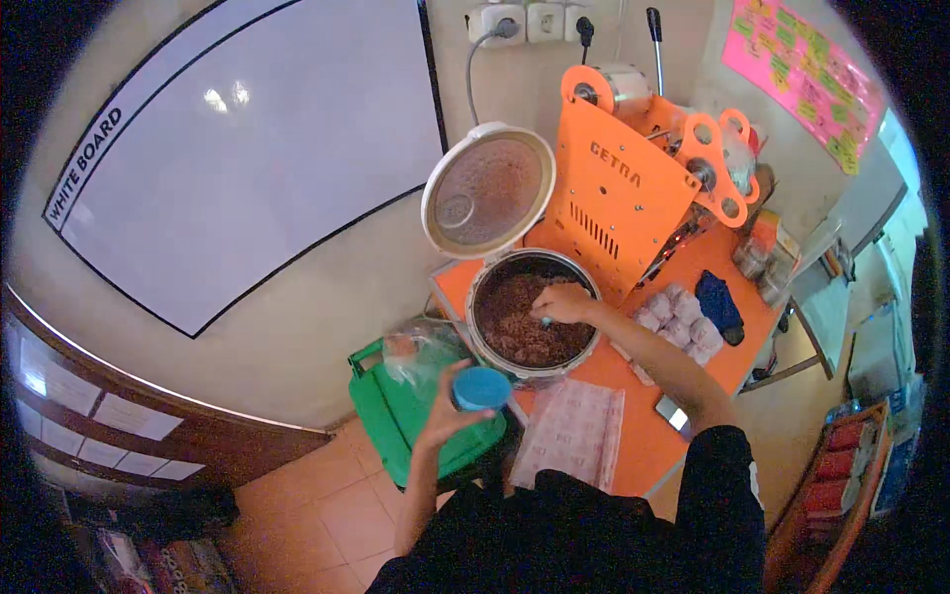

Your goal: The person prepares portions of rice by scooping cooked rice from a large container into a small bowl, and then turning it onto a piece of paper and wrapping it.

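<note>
My left hand [439, 417] holds a small blue plastic bowl [482, 388] by its side, over a green lidded bin and just left of the table. A rice cooker [476, 347] stands open at the table's corner, filled with brown rice [508, 330]. Inside its pot, my right hand [565, 304] is closed around a light blue utensil [547, 321]; the fingers and rice hide most of it. The cooker's hinged lid [490, 194] is tipped up against the wall, its inner face wet. Patterned wrapping paper sheets [570, 434] lie at the table's near side.
An orange Getra sealing machine [620, 185] rises behind the cooker. Several wrapped bundles [679, 323], a dark cloth [718, 306] and a phone [672, 413] rest on the orange table [653, 460]. The green bin [386, 423] carries a clear plastic bag [421, 355].
</note>
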